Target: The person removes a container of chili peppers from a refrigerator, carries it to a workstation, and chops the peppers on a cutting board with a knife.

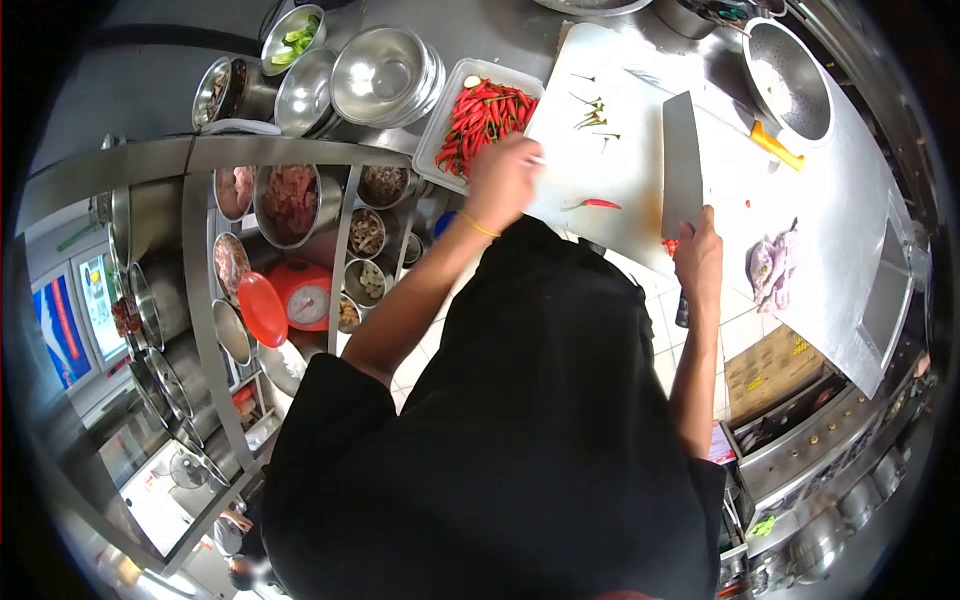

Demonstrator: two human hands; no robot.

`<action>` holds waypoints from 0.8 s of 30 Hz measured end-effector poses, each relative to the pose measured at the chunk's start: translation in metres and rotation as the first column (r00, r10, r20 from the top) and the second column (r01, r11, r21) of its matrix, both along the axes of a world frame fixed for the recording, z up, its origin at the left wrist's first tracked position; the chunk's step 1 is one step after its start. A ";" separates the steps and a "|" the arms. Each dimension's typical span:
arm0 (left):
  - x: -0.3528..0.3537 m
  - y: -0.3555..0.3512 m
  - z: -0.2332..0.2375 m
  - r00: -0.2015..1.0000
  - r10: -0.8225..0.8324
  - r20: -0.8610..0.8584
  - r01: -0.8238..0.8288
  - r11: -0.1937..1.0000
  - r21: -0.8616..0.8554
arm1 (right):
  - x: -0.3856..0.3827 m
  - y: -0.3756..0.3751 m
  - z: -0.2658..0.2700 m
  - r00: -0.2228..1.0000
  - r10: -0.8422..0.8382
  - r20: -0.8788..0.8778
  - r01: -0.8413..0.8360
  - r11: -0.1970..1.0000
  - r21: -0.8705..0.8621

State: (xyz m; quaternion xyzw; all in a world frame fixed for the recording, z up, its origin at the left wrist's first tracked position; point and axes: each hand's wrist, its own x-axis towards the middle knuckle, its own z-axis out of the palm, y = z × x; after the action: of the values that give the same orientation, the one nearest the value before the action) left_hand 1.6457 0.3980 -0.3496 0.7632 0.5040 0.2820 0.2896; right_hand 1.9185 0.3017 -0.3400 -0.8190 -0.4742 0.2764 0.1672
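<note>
My right hand (698, 250) is closed round the dark handle of a broad-bladed cleaver (683, 160), its blade pointing away from me over the right part of the white cutting board (600, 130). Chopped red chili (670, 246) lies by the blade near the handle. Blurred by motion, my left hand (505, 180) is over the near right corner of a plastic tray of red chilies (490, 115); I cannot tell what its fingers hold. One whole red chili (600, 203) rests on the board between my hands. Several green chili stems (592, 112) are scattered farther up.
Stacked steel bowls (382, 75) stand left of the tray, near a bowl of cut greens (298, 40). Right of the board are an orange-handled tool (777, 147), a wok (788, 80) and a purplish cloth-like bundle (773, 268). A red scale (300, 298) sits on the lower left shelf.
</note>
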 end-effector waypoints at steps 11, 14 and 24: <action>-0.087 0.042 -0.013 0.881 -0.285 -0.379 0.350 0.930 0.114 | -0.001 0.001 0.005 1.000 -0.002 -0.014 0.002 1.000 -0.017; -0.086 0.049 -0.012 0.888 -0.294 -0.354 0.369 0.915 0.166 | 0.000 0.001 0.006 1.000 0.009 0.004 -0.009 1.000 -0.011; -0.075 0.057 0.019 0.875 0.136 0.465 0.029 0.944 -0.329 | -0.001 0.001 0.006 1.000 0.013 0.024 -0.013 1.000 0.005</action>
State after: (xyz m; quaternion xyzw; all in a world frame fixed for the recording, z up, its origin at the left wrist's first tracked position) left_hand 1.5710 0.4546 -0.3303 0.5961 0.4770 0.3834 0.5198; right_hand 1.9179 0.3023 -0.3341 -0.8188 -0.4823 0.2663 0.1617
